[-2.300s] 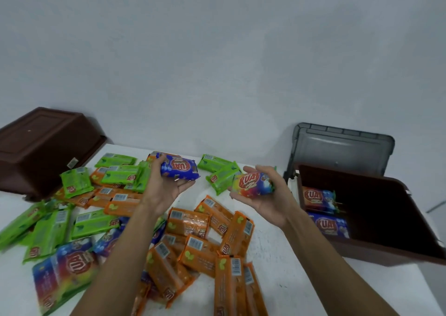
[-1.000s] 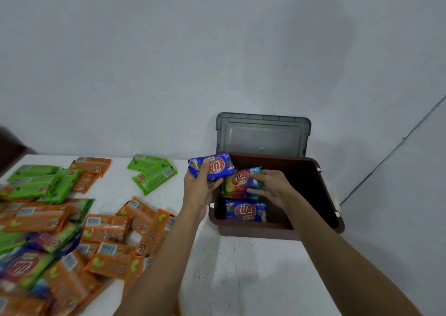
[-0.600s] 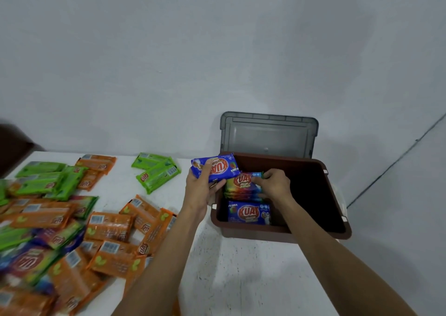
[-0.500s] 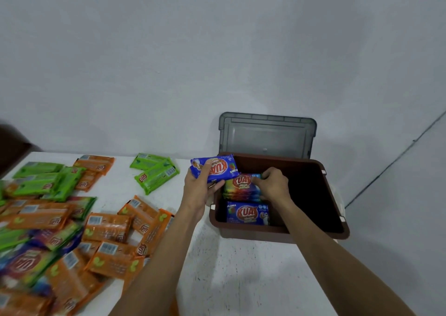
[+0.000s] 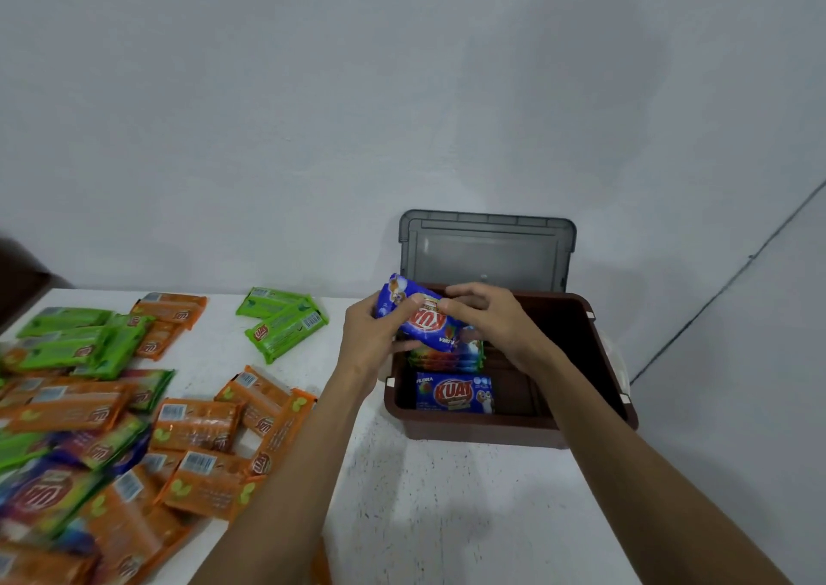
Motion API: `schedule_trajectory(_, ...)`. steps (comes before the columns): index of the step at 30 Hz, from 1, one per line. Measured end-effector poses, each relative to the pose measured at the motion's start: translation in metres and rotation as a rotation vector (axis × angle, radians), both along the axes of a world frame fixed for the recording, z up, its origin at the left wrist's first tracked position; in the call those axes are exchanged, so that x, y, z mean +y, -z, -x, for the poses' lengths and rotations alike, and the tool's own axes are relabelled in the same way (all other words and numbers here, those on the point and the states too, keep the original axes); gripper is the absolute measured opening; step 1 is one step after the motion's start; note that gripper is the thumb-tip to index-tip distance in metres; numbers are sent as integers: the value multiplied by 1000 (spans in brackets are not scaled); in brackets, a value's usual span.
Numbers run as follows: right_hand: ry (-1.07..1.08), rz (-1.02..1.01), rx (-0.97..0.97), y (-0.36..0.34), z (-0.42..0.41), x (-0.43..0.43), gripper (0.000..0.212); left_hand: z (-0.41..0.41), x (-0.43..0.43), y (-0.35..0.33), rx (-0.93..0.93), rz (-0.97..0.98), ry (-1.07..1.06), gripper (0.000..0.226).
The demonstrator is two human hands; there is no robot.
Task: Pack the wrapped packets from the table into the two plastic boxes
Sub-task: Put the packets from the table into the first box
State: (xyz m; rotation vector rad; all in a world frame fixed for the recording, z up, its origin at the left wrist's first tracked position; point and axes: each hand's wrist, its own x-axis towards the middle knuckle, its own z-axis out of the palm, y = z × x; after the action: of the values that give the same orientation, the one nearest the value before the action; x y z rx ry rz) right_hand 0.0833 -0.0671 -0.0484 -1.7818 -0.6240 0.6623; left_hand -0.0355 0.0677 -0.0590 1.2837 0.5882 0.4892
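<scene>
Both the left hand (image 5: pixel 371 338) and right hand (image 5: pixel 491 321) gripped one blue packet (image 5: pixel 424 321) above the box's (image 5: pixel 469 426) left end. Box sat near the table's (image 5: pixel 447 495) far right corner, two packets (image 5: pixel 453 393) inside; loose packets (image 5: pixel 196 428) lay along the left edge.

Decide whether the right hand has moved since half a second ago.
Yes. The right hand has lifted out of the brown box, toward its left rim, onto the blue packet the left hand holds.

two slim forearms (image 5: pixel 286 486), bare along all their visible length; the left hand (image 5: pixel 371 338) and right hand (image 5: pixel 487 321) are bare as well, wrists uncovered.
</scene>
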Motion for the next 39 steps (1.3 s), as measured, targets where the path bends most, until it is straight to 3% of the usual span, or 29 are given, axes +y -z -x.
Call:
schedule_trajectory(4,-5,-40,80,1,1,-7,35,-3,2,-8,-12,-8,-4,36)
schedule_trajectory(9,-97,4,191,-4,2,-20,34,-6,-5,-10,17,-23,29,37)
schedule_trajectory(16,-15,-57,371,0,7,-33,54,-5,-10,-14,-48,19,176,37)
schedule_trajectory(18,27,-114,437,6,8,-35,59,-3,-9,-11,-13,-165,127,30)
schedule_trajectory(20,78,-161,480,11,7,-38,64,1,-2,-1,122,-595,21,23)
schedule_trajectory(22,131,-166,463,15,6,-40,54,6,5,12,249,-875,-28,24)
schedule_trajectory(25,193,-101,377,17,9,-42,35,13,8,28,390,-938,-4,29)
schedule_trajectory(30,229,62,281,20,17,-41,45,15,4,38,428,-1062,5,32)
schedule_trajectory(39,65,312,155,28,30,-29,50,17,1,41,454,-1056,-6,32)
